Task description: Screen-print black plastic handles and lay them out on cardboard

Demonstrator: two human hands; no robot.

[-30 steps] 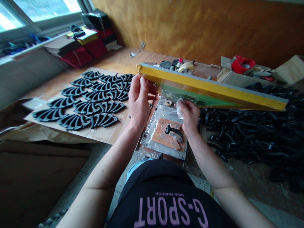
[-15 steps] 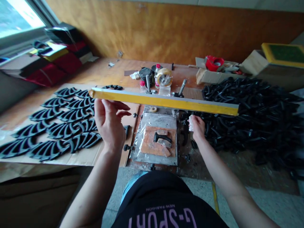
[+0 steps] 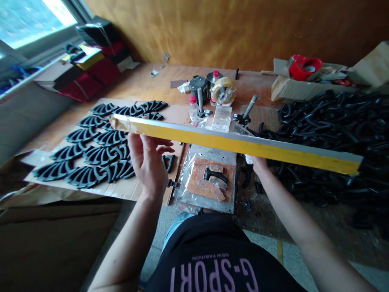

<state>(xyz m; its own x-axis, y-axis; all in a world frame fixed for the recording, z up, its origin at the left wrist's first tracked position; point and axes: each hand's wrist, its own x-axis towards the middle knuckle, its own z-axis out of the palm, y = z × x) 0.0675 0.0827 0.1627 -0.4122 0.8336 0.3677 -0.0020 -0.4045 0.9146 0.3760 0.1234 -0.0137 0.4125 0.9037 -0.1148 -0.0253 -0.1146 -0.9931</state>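
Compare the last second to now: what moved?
The yellow screen frame tilted down from steep to nearly edge-on over the metal plate. The left hand went from pinching its left end to an open palm under the edge. The right hand dropped behind the frame; its white rag is hidden now. The black handle on the plate, the fan-shaped parts and the handle pile lie as before.

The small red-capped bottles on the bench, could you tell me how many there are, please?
2: one red-capped bottle between the dark pot and tape roll, another nearer, behind the yellow frame. More may be hidden.
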